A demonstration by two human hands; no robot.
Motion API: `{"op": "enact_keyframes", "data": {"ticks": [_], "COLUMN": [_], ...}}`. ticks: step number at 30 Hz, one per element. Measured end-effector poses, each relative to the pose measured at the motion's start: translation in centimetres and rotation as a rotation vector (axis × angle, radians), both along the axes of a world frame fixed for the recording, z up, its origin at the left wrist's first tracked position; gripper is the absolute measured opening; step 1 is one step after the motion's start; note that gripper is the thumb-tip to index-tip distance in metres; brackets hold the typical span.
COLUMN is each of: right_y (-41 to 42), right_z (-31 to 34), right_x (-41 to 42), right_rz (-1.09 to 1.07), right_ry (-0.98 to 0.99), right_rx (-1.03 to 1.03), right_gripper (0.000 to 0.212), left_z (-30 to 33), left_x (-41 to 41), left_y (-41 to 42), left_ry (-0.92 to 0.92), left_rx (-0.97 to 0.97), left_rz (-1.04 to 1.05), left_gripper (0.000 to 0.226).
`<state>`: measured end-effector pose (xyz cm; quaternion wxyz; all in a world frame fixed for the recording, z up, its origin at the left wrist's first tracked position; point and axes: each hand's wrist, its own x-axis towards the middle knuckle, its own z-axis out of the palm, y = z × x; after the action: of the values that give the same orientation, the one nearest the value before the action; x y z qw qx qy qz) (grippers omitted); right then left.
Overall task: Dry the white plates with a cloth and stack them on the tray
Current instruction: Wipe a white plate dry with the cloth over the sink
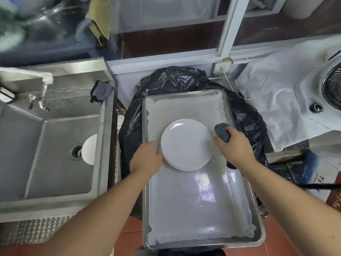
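Left hand [147, 157] steadies plates [186, 144] — right hand [233, 145] grips cloth [222, 131].

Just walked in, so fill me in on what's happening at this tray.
A person is drying white plates and stacking them. A small stack of plates sits on the mesh-lined metal tray. The left hand rests at the stack's left edge, while the right hand holds a balled grey cloth beside it. At least one more white plate waits in the steel sink by the drain.
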<state>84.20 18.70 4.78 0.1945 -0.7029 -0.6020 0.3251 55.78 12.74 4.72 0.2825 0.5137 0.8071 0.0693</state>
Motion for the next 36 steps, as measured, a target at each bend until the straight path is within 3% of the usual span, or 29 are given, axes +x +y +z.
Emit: {"op": "enact_keyframes", "data": {"ticks": [7, 11, 15, 18, 24, 28, 36], "right_y": [-0.8, -2.6, -5.6, -8.7, -17.3, -23.8, -31.9], "right_z": [3.2, 4.4, 5.3, 5.9, 6.5, 5.9, 6.4], "right_x": [-4.0, -7.8, -12.2, -15.9, -26.1, -34.1, -46.3], "right_rz": [0.207, 0.356, 0.504, 0.6, 0.704, 0.842, 1.034], "right_ry": [-0.092, -0.157, -0.185, -0.226, -0.338, -0.292, -0.297], "right_rx": [0.081, 0.059, 0.064, 0.094, 0.073, 0.074, 0.073], "right_gripper": [0.029, 0.04, 0.038, 0.034, 0.048, 0.054, 0.042], "left_z": [3.7, 5.2, 5.6, 5.6, 5.3, 5.2, 6.4], "left_x": [-3.3, -5.9, -9.2, -12.1, -20.4, -26.6, -35.6], "left_y": [-5.2, -8.5, -13.0, -17.1, -27.5, -35.1, -45.4], "left_ry": [0.119, 0.161, 0.189, 0.188, 0.147, 0.155, 0.172], "left_rx": [-0.024, -0.035, -0.062, -0.059, -0.031, -0.043, -0.032], "left_rz": [-0.061, -0.058, -0.051, -0.013, 0.065, 0.135, 0.292], "left_gripper": [0.021, 0.039, 0.039, 0.04, 0.049, 0.047, 0.047]}}
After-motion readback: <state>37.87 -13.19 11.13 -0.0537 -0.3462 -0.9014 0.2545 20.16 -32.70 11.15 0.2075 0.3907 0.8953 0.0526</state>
